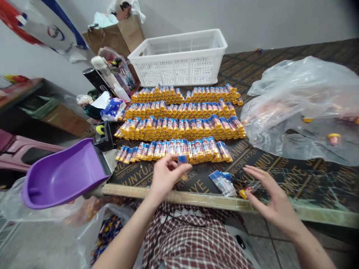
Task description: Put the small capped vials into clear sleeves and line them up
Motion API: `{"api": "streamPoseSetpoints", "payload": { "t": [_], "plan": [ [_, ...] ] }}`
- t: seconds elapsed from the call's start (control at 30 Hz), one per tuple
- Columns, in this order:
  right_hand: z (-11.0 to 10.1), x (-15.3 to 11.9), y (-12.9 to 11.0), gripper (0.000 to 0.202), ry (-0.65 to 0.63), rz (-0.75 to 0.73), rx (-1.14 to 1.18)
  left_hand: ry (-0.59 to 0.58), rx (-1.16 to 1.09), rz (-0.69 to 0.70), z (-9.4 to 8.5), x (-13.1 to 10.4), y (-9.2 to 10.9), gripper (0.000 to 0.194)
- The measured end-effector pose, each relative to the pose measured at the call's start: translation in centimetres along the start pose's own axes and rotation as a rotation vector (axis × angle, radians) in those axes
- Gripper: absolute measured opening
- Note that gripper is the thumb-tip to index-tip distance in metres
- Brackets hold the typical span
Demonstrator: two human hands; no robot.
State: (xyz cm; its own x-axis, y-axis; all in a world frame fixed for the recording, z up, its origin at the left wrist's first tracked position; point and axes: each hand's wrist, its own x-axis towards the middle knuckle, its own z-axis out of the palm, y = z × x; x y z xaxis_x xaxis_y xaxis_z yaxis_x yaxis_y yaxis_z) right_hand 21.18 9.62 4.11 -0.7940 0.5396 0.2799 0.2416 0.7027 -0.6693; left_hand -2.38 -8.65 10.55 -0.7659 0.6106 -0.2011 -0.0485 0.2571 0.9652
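Note:
My left hand (165,173) is closed in a pinch around a small tube (182,159) with a blue top; a bit of yellow shows below my thumb. It is held just in front of the nearest row of blue-and-yellow tubes (179,147). On the right, my right hand (270,198) has its thumb and fingers spread apart beside a small clear tube (254,186) with a yellow end; whether the thumb touches it I cannot tell. Between my hands lies a little pile of flat blue-and-clear plastic sleeves (223,184) near the table edge.
Several stacked rows of tubes (182,127) fill the middle, with a white plastic basket (179,61) behind. Large clear plastic bags (303,86) spread over the right side. At left are a purple dustpan (64,173), a tape dispenser (105,136) and bottles (108,74).

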Motion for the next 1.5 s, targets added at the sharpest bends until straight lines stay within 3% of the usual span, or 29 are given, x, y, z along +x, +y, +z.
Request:
{"api": "streamPoseSetpoints", "payload": {
  "t": [0.07, 0.2, 0.3, 0.37, 0.47, 0.53, 0.67, 0.73, 0.8, 1.0, 1.1, 1.2, 1.3, 1.4, 1.5],
  "plan": [
    [-0.6, -0.2, 2.1, 0.038, -0.043, -0.017, -0.076, 0.195, 0.199, 0.148, -2.6, 2.0, 0.5, 0.051],
    [-0.5, -0.8, 4.1, 0.029, -0.105, -0.017, -0.129, 0.278, 0.622, 0.24, -5.6, 5.8, 0.4, 0.049],
    [-0.2, -1.1, 3.9, 0.027, -0.103, 0.004, -0.121, 0.272, 0.883, 0.232, -5.9, 6.9, 0.5, 0.049],
    [-0.2, -1.2, 3.5, 0.026, -0.11, 0.016, -0.114, 0.337, 0.983, 0.24, -5.4, 6.4, 0.8, 0.051],
    [-0.4, -1.2, 3.1, 0.024, -0.148, 0.035, -0.122, 0.47, 0.902, 0.34, -3.5, 4.5, 0.7, 0.044],
    [-0.5, -1.1, 2.9, 0.022, -0.19, 0.039, -0.14, 0.39, 0.717, 0.403, -1.0, 3.0, -0.1, 0.035],
    [-0.8, -0.7, 2.5, 0.019, -0.278, 0.031, -0.182, -0.182, 0.488, 0.336, 5.3, 1.2, -3.0, 0.015],
    [-0.9, -0.5, 2.3, 0.019, -0.275, 0.044, -0.189, -0.261, 0.571, 0.281, 7.7, 1.1, -4.4, 0.012],
    [-1.0, -0.4, 2.1, 0.02, -0.219, 0.078, -0.164, -0.26, 0.673, 0.248, 9.0, 1.3, -5.2, 0.012],
    [-0.8, -0.6, 2.2, 0.028, 0.065, 0.197, 0.01, -0.28, 0.724, 0.235, 9.0, 1.4, -5.5, 0.01],
    [-0.6, -0.5, 1.9, 0.039, 0.081, 0.174, -0.029, -0.297, 0.747, 0.253, 9.0, 1.1, -5.4, 0.011],
    [-0.4, -0.4, 1.4, 0.034, 0.084, 0.152, -0.041, -0.293, 0.766, 0.255, 9.1, 1.0, -5.5, 0.007],
    [-0.4, -0.5, 0.8, 0.029, 0.164, 0.173, -0.04, -0.27, 0.755, 0.261, 9.1, 0.8, -5.7, 0.006],
    [-0.4, -0.6, 0.1, 0.028, 0.261, 0.246, -0.046, -0.242, 0.659, 0.269, 8.9, 0.8, -5.7, 0.01],
    [-0.4, -0.8, -0.9, 0.028, 0.296, 0.338, 0.101, -0.24, 0.395, 0.174, 8.8, 0.7, -5.5, 0.012]
  ]
}}
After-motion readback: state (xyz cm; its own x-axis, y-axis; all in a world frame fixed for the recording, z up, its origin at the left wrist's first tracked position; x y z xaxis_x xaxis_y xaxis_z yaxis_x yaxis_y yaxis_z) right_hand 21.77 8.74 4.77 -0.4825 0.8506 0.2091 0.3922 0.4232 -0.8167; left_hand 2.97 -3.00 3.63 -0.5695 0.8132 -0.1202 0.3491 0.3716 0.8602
